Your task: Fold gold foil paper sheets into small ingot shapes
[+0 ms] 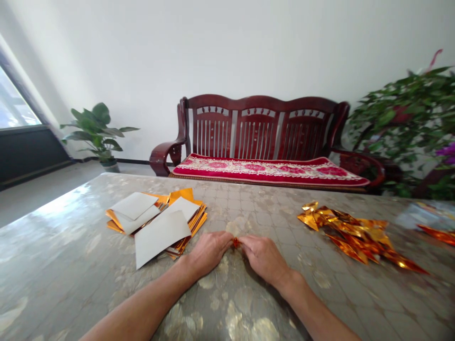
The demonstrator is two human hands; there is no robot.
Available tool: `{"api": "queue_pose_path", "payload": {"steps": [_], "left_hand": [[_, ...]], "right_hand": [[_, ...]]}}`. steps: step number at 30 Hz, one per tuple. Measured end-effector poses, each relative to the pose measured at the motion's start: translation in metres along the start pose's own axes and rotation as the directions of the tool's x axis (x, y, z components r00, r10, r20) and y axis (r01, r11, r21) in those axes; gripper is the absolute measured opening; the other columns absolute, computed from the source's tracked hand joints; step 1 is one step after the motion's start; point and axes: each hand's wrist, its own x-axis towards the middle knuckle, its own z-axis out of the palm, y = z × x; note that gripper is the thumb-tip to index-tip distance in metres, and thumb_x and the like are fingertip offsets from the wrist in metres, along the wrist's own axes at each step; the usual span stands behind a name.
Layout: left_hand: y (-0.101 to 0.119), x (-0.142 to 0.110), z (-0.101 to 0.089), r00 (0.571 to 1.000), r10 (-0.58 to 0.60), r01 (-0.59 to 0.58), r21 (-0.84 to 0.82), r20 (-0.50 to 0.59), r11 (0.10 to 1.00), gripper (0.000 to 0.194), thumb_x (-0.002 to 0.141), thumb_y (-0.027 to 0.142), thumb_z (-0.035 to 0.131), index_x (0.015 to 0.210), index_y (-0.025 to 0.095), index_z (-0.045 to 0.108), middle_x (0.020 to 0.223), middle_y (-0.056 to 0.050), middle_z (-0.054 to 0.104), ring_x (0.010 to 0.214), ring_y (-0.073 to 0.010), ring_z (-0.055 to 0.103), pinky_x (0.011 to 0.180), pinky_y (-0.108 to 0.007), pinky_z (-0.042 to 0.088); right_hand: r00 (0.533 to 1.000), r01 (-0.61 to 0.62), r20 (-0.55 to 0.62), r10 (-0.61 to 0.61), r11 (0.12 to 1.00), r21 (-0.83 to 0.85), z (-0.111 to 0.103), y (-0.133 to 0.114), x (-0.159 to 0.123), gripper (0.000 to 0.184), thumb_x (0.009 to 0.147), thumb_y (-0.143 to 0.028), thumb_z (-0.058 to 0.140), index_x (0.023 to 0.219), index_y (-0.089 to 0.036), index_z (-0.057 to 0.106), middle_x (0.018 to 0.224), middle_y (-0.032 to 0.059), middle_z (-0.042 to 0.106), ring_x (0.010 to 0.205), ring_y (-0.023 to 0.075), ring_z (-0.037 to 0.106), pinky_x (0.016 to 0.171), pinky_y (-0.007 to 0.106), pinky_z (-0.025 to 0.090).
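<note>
- Both hands meet just below the middle of the frame, over the worktop [78, 284]; the left hand [210, 252] and the right hand [263, 258] have their fingers drawn together, and their fingertips pinch a small shiny orange piece [236, 242] between them.
- That piece looks partway worked: it is small and bunched at the fingertips, neither flat like the sheets nor lying with the creased pieces.
- At left of centre lies a loose stack of sheets [161, 238], several with pale faces up and orange edges showing beneath; these seem to be the part not yet worked, and there are many of them.
- At right of centre lies a heap of creased, pointed gold pieces [369, 232], apart from the right hand; these look like the part already shaped. On that reading, the work is well begun but far from through.
- The fingers cover most of the pinched piece, so its folds and full shape cannot be made out.
- Overlap in both the stack and the heap hides how many each holds.
- At the right edge, a clear plastic bag [423, 214] and a shiny orange item [439, 234] are cut off and blurred; whether the item lies inside the bag is unclear.
</note>
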Motion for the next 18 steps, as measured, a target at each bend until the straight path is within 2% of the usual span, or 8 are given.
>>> {"api": "queue_pose_path", "payload": {"steps": [9, 14, 18], "left_hand": [[0.0037, -0.0001, -0.0024, 0.998, -0.030, 0.027, 0.053, 0.051, 0.998, 0.019, 0.100, 0.025, 0.040, 0.087, 0.021, 0.054, 0.078, -0.001, 0.068, 0.070, -0.0172, 0.065, 0.057, -0.026, 0.030], [0.0073, 0.0004, -0.0034, 0.995, -0.071, 0.065, 0.073, 0.077, 0.995, 0.016, 0.099, 0.023, 0.042, 0.087, 0.021, 0.052, 0.079, -0.002, 0.070, 0.071, -0.0179, 0.066, 0.057, -0.026, 0.030], [0.0043, -0.0004, 0.0013, 0.996, -0.047, 0.038, 0.114, 0.073, 0.993, 0.013, 0.097, 0.019, 0.042, 0.089, 0.020, 0.052, 0.080, -0.003, 0.071, 0.074, -0.0186, 0.068, 0.057, -0.026, 0.032]], "right_hand": [[0.998, -0.012, 0.063, 0.018, 0.995, -0.096, -0.0016, -0.0030, -0.0008, 0.027, 0.092, -0.010, 0.043, 0.091, -0.021, 0.067, 0.085, 0.0042, 0.072, 0.081, 0.0184, 0.067, 0.068, 0.025, 0.041], [0.997, -0.018, 0.074, 0.028, 0.991, -0.132, -0.0020, -0.0047, 0.0003, 0.026, 0.092, -0.010, 0.041, 0.085, -0.021, 0.063, 0.079, 0.0035, 0.070, 0.075, 0.0177, 0.066, 0.063, 0.025, 0.037], [0.997, -0.024, 0.071, 0.034, 0.991, -0.131, 0.0000, -0.0054, 0.0005, 0.027, 0.091, -0.008, 0.039, 0.083, -0.020, 0.062, 0.076, 0.0037, 0.069, 0.074, 0.0173, 0.065, 0.063, 0.026, 0.036]]}}
